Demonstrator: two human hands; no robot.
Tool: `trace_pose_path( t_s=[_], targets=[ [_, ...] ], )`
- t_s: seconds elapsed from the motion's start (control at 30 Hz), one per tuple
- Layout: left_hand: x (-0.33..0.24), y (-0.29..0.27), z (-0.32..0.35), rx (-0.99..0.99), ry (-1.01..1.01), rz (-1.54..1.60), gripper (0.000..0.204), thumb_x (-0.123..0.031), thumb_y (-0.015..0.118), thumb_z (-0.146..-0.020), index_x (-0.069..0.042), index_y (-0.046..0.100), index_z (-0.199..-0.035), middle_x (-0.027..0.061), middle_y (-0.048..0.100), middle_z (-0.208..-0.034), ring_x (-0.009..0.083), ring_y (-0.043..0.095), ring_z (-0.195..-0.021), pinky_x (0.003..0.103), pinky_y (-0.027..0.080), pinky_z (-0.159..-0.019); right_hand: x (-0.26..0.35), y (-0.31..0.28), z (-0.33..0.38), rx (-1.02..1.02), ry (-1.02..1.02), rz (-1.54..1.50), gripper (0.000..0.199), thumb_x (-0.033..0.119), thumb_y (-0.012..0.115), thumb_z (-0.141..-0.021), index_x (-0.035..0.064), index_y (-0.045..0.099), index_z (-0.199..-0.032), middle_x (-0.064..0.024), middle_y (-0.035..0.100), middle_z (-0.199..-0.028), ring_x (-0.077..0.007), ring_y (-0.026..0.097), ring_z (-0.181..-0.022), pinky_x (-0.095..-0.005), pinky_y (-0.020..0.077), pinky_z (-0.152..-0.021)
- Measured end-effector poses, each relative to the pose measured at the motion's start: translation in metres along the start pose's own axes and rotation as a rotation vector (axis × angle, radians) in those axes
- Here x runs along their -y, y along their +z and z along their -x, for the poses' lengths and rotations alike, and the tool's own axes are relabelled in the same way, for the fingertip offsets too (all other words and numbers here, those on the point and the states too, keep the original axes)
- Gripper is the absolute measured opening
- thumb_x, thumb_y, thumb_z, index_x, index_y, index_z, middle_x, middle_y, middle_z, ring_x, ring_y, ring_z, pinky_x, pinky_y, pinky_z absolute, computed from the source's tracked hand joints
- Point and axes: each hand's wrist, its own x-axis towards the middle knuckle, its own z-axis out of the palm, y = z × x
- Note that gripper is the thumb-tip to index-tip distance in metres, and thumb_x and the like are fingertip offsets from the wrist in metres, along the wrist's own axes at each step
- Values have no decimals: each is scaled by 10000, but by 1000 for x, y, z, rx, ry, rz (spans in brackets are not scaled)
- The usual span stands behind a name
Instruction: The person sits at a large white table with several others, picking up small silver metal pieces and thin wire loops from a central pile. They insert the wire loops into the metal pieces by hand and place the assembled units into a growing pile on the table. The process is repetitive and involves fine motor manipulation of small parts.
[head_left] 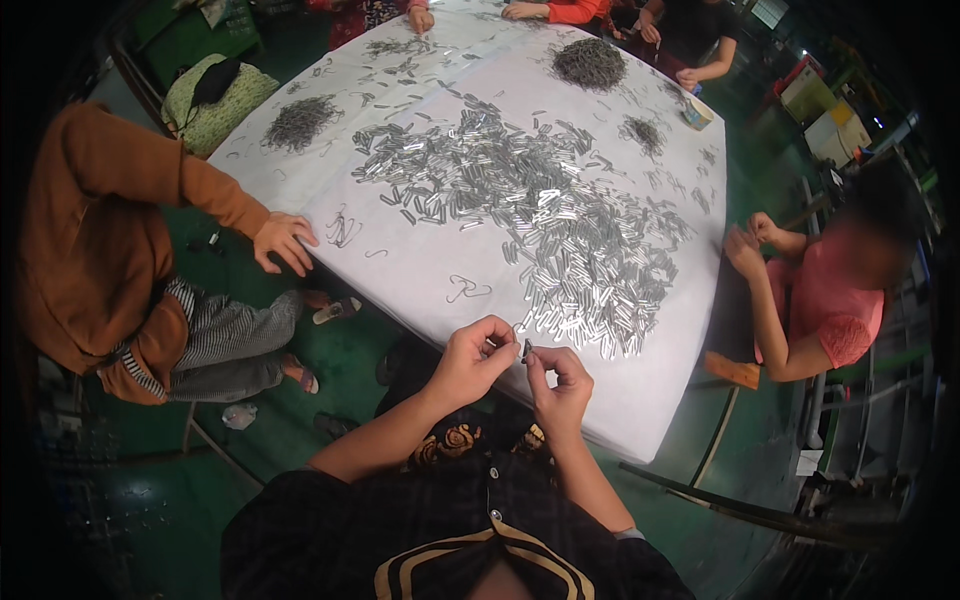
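Note:
My left hand is closed in a pinch just over the near edge of the table. A bit of thin wire shows at its fingertips; its full shape is hidden. Close beside it, my right hand pinches a small metal piece between thumb and forefinger. The two hands' fingertips almost meet. Beyond them spreads a large heap of short, shiny metal pieces, narrow and elongated. A few bent wire hooks lie on the white cloth to the left of the heap.
The white-covered table bears more piles: dark wire pieces at left and a dark mound at the back. A tub stands at the far right edge. Co-workers sit at left, right and far side; one hand rests at the left edge.

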Motion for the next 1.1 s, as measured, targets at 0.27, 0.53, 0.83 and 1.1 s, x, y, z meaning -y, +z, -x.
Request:
trace_pose_path(
  t_s=[0.27,0.53,0.83,1.1],
  targets=[
    [1,7,-2,-7,100,90,29,-25,536,-921,-24,509,-912,27,614,-902,33,495,-780,209,417,-683,-6,-3,3,70,-124,133,65,-17,669,-779,-8,673,-844,-98,614,-730,-181,585,-671,-284,461,-628],
    [6,4,-5,8,220,12,50,6,503,-922,-20,459,-917,76,618,-902,85,551,-808,240,447,-720,-81,-43,-37,-73,-147,677,202,82,739,-738,15,691,-923,-116,562,-804,-295,555,-779,-399,446,-715],
    [11,5,0,0,241,-53,43,17,511,-903,-9,478,-913,69,615,-891,88,550,-792,244,444,-697,-91,-32,-52,-27,7,646,193,64,774,-708,-2,657,-846,-122,570,-822,-290,566,-755,-374,465,-695],
    [2,8,-10,116,461,-458,97,6,574,-846,-6,503,-911,110,585,-830,264,582,-778,355,462,-684,-43,-39,-50,141,277,-6,104,68,693,-816,-13,659,-873,-46,655,-727,-99,577,-626,-233,439,-576]
  ],
)
